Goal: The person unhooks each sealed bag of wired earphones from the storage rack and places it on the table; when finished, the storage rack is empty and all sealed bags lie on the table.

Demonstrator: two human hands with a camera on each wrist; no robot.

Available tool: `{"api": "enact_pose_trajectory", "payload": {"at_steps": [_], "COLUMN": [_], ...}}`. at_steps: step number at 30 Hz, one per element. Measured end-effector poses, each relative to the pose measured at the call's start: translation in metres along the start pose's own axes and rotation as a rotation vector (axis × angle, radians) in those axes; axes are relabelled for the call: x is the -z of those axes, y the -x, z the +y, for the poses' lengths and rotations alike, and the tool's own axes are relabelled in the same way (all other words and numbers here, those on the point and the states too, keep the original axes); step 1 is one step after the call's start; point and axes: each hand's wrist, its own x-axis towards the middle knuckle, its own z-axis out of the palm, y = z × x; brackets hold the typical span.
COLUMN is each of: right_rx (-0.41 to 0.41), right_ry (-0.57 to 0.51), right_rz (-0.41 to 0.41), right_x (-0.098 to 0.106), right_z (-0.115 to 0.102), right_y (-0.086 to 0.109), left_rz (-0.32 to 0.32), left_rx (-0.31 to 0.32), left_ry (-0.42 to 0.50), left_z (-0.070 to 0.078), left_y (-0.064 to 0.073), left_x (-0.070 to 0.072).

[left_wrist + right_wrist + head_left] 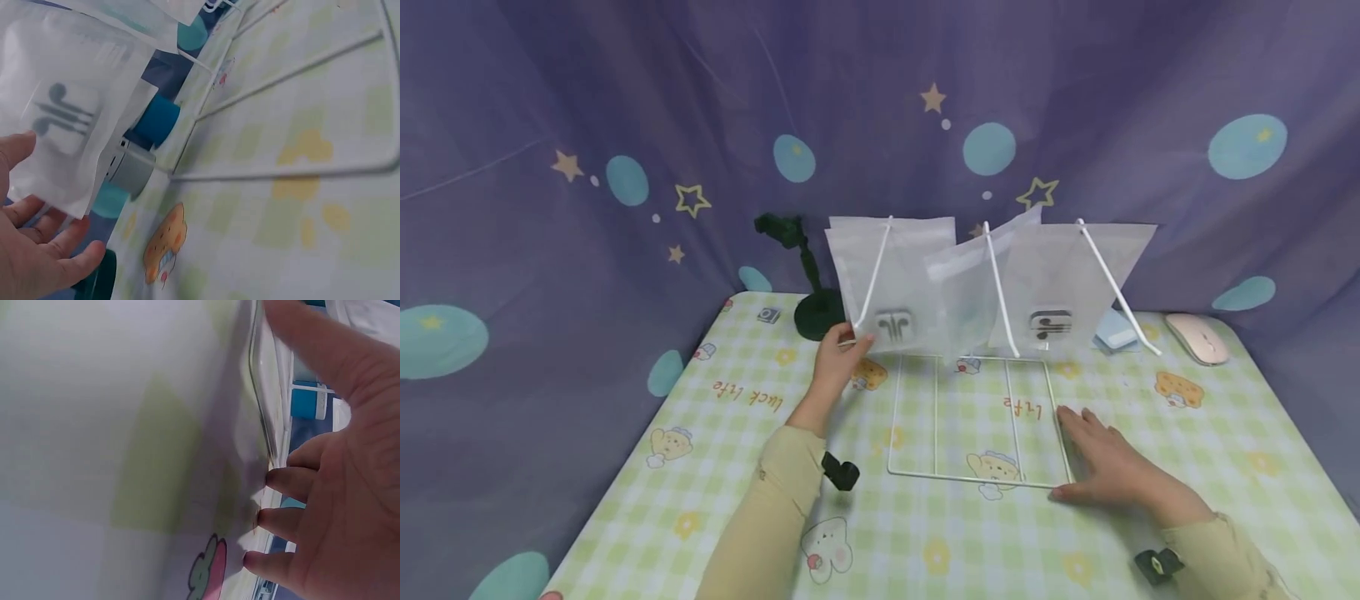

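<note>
Tablecloth (625, 533) is green check, with a white wire rack (936, 417) on it. Leftmost frosted bag (910, 271) is up at the rack's back left. Right hand (1105, 462) is kinda spread, touching the rack's near right corner; left hand (838, 354) pinches that bag's bottom corner. Pink mouse (1197, 338) sits past the rack's back right.

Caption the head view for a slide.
Left hand touches a hanging bag of earphones; right hand rests at the white wire rack.
</note>
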Motion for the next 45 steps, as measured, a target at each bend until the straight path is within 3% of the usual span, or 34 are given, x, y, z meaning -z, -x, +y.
{"api": "enact_pose_trajectory", "payload": {"at_steps": [8, 14, 19, 22, 28, 34, 38, 45], "right_rx": [0.041, 0.047, 0.045, 0.048, 0.049, 0.046, 0.047, 0.051], "right_ry": [0.050, 0.064, 0.061, 0.050, 0.046, 0.046, 0.049, 0.059], "right_rz": [0.037, 0.048, 0.046, 0.044, 0.055, 0.054, 0.052, 0.060], "right_x": [-0.003, -0.003, -0.003, -0.004, -0.005, -0.006, -0.006, -0.006], "right_z": [0.002, 0.004, 0.009, 0.010, 0.011, 0.011, 0.011, 0.010], "right_y": [0.002, 0.001, 0.002, 0.003, 0.004, 0.005, 0.005, 0.004], "left_rz": [-0.031, -0.121, -0.256, -0.286, -0.231, -0.159, -0.125, -0.111], "left_rx": [0.049, 0.090, 0.000, -0.028, 0.005, -0.036, -0.013, 0.015], "left_ry": [0.075, 0.117, 0.175, 0.194, 0.233, 0.279, 0.306, 0.308], "left_z": [0.007, 0.005, 0.002, 0.001, 0.000, -0.003, -0.001, 0.004], "left_y": [-0.005, -0.003, 0.004, 0.009, 0.018, 0.031, 0.044, 0.066], "left_x": [-0.013, -0.010, -0.006, -0.004, 0.000, 0.006, 0.012, 0.025]}}
